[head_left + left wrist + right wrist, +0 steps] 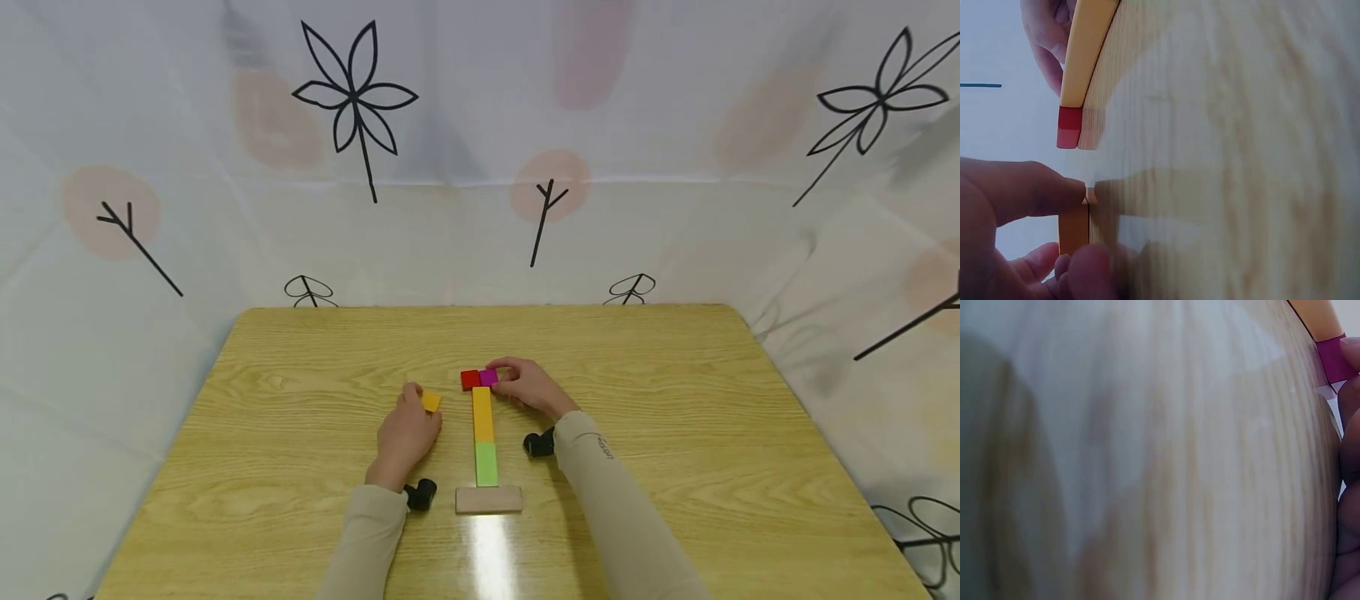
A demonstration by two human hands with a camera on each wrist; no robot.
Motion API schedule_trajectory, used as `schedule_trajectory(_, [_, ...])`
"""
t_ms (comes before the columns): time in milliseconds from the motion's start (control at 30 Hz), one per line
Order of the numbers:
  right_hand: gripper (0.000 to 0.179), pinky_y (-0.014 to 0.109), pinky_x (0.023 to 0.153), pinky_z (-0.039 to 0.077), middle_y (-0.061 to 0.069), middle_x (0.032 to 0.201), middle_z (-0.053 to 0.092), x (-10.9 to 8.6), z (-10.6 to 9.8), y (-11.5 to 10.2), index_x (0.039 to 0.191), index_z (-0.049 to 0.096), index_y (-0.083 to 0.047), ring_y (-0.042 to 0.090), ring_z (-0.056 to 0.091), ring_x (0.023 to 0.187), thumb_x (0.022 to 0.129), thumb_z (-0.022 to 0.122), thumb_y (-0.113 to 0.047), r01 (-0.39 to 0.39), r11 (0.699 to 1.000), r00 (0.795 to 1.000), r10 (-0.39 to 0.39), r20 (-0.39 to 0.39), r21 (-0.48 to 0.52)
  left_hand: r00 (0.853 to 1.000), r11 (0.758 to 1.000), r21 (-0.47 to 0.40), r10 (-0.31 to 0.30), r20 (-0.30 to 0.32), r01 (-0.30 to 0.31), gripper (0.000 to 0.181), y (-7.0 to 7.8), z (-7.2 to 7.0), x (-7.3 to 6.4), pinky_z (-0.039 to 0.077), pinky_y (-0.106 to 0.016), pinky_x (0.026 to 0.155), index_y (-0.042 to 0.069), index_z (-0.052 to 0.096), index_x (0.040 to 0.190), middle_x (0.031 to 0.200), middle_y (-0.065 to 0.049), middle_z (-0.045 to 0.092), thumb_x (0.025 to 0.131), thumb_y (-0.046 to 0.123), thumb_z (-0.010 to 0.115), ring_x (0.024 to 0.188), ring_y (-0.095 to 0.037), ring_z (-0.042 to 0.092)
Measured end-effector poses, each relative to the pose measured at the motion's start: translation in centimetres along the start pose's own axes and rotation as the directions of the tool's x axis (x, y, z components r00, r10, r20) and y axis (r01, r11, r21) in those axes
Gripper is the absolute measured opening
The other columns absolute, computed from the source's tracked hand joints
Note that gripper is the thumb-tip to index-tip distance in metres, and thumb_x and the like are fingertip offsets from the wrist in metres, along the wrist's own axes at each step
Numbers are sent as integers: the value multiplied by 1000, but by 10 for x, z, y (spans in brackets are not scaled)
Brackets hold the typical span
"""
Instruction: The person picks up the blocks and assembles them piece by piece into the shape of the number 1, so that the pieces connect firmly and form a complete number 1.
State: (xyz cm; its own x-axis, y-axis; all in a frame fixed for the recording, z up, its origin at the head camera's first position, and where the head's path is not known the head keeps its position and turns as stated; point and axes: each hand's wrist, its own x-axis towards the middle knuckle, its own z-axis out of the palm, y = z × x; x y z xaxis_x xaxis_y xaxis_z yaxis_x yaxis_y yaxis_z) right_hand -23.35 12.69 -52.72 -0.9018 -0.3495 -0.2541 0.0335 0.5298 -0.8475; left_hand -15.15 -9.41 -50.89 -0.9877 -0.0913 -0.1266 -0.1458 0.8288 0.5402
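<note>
My left hand [408, 429] pinches a yellow-orange block [431, 401] low over the table, left of a row of blocks. In the left wrist view that block [1074, 228] sits between thumb and fingers, close to the wood surface. At the far end of the row, my right hand [528, 387] holds a small purple block [488, 377] between thumb and finger. Beside the purple block lies a red block [470, 380], the two side by side. The right wrist view has the purple block [1337, 359] at its edge, under the fingertips.
A long yellow-orange block [482, 414] runs toward me from the red and purple pair. A light green block [486, 464] continues the line, ending at a plain wooden plank [488, 500] laid crosswise. The wood-grain table [285, 467] meets a patterned cloth [450, 242] behind.
</note>
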Motion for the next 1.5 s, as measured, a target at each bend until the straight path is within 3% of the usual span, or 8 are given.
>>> schedule_trajectory(200, [34, 24, 42, 34, 6, 76, 58, 0, -1, 0, 116, 55, -24, 14, 38, 44, 83, 62, -20, 8, 1000, 1000, -9, 3, 5, 1000, 1000, 8, 6, -30, -6, 32, 0, 1, 2, 34, -31, 41, 8, 42, 108, 87, -8, 52, 84, 23, 56, 49, -21, 45])
schedule_trajectory(467, [36, 24, 41, 33, 6, 75, 58, 0, -1, -1, 118, 54, -22, 14, 37, 43, 83, 62, -18, 15, 1000, 1000, -15, 11, 23, 1000, 1000, 23, 10, -27, -9, 30, 1, 1, 1, 36, -32, 43, 8, 45, 110, 92, -9, 53, 86, 24, 55, 52, -21, 47])
schedule_trajectory(667, [37, 25, 41, 34, 6, 76, 58, 0, -2, -1, 119, 54, -22, 14, 38, 43, 83, 61, -17, 12, 1000, 1000, -12, 6, 12, 998, 998, 11, 61, -31, -61, 29, 2, 2, 6, 41, -34, 52, 9, 46, 112, 99, -10, 56, 86, 19, 56, 62, -21, 51])
schedule_trajectory(1033, [38, 25, 42, 34, 5, 76, 58, -1, 0, -3, 120, 54, -22, 15, 38, 43, 83, 60, -15, 31, 1000, 1000, -31, 7, -5, 995, 997, -37, 71, 64, -69, 33, 12, 0, 19, 45, -37, 69, 9, 44, 118, 106, -11, 55, 88, 16, 55, 81, -21, 53])
schedule_trajectory(1333, [37, 25, 42, 33, 5, 76, 59, 1, -1, -3, 119, 54, -23, 14, 38, 44, 83, 61, -17, 11, 1000, 1000, -12, 5, 10, 990, 991, -36, 131, 61, -129, 29, 15, 1, 26, 44, -39, 69, 11, 45, 115, 99, -10, 55, 89, 19, 55, 82, -23, 54])
schedule_trajectory(1500, [37, 25, 42, 34, 6, 76, 58, 0, -1, -3, 119, 54, -21, 14, 39, 44, 83, 62, -17, -5, 1000, 1000, 5, 2, 6, 989, 992, -40, 125, 72, -123, 28, 17, 3, 30, 44, -38, 70, 12, 46, 115, 99, -8, 55, 89, 20, 54, 82, -21, 53])
